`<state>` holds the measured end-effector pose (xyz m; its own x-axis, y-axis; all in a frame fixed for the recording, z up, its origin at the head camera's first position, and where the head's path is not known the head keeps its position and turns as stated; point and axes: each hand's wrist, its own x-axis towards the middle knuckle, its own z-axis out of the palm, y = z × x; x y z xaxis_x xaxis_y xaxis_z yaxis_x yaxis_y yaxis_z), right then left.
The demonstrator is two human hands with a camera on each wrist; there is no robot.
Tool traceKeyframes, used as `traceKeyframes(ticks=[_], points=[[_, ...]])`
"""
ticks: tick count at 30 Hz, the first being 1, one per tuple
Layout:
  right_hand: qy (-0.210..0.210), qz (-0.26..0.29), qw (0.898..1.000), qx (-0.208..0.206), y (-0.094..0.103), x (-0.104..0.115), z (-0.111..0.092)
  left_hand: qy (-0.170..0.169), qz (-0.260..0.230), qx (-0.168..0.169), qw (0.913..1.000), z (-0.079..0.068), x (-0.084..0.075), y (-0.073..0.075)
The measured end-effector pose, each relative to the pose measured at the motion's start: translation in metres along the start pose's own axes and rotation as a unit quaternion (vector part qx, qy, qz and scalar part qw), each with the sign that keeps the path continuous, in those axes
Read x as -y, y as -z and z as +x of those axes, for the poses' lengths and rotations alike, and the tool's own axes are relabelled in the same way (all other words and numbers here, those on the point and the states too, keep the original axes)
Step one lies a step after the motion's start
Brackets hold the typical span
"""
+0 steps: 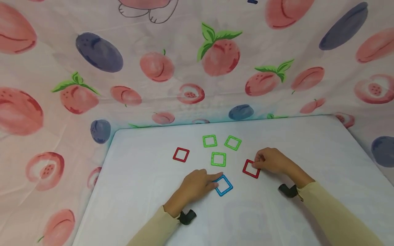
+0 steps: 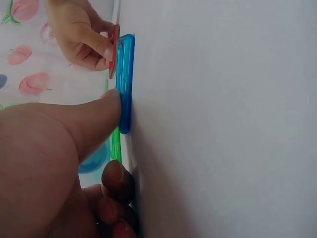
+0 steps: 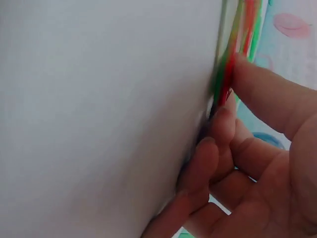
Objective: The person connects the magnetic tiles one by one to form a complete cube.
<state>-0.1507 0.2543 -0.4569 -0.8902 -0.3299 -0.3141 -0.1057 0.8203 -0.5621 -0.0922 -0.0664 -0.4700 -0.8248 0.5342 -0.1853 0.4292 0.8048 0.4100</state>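
On the white table, a blue square magnetic tile (image 1: 228, 189) with an open middle lies flat. My left hand (image 1: 194, 186) holds its left corner between an extended index finger and the thumb. The left wrist view shows that thumb against the edge of the blue tile (image 2: 126, 84), with the other fingers curled below. To the right, my right hand (image 1: 272, 160) pinches a red square tile (image 1: 247, 168) by its right side. In the right wrist view the thumb presses the red tile (image 3: 230, 69) from one side, fingers beneath, slightly blurred.
Three green square tiles (image 1: 218, 159) lie beyond the hands near the middle. Another red square tile (image 1: 181, 154) sits to their left. The white table (image 1: 138, 191) meets a fruit-patterned cloth (image 1: 184, 41) at its back and sides.
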Motion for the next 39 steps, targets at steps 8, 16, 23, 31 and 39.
traceKeyframes(ticks=[8, 16, 23, 31, 39], points=[[-0.010, 0.066, 0.998, 0.020, -0.001, 0.007, -0.013, -0.011, 0.006, 0.008, 0.9999, 0.000, 0.004, -0.003], [-0.037, 0.139, 0.989, 0.043, -0.015, 0.025, -0.024, -0.011, 0.000, 0.019, 0.9997, -0.001, 0.003, -0.004], [-0.022, 0.152, 0.987, 0.042, -0.024, 0.037, -0.019, -0.006, 0.002, 0.015, 0.9999, -0.001, 0.004, -0.003], [0.017, 0.159, 0.985, 0.060, -0.032, 0.052, -0.015, -0.003, -0.001, 0.014, 0.9999, -0.001, 0.006, -0.004], [0.031, 0.152, 0.986, 0.066, -0.041, 0.069, -0.011, -0.002, 0.012, 0.015, 0.9998, -0.002, 0.005, -0.005]])
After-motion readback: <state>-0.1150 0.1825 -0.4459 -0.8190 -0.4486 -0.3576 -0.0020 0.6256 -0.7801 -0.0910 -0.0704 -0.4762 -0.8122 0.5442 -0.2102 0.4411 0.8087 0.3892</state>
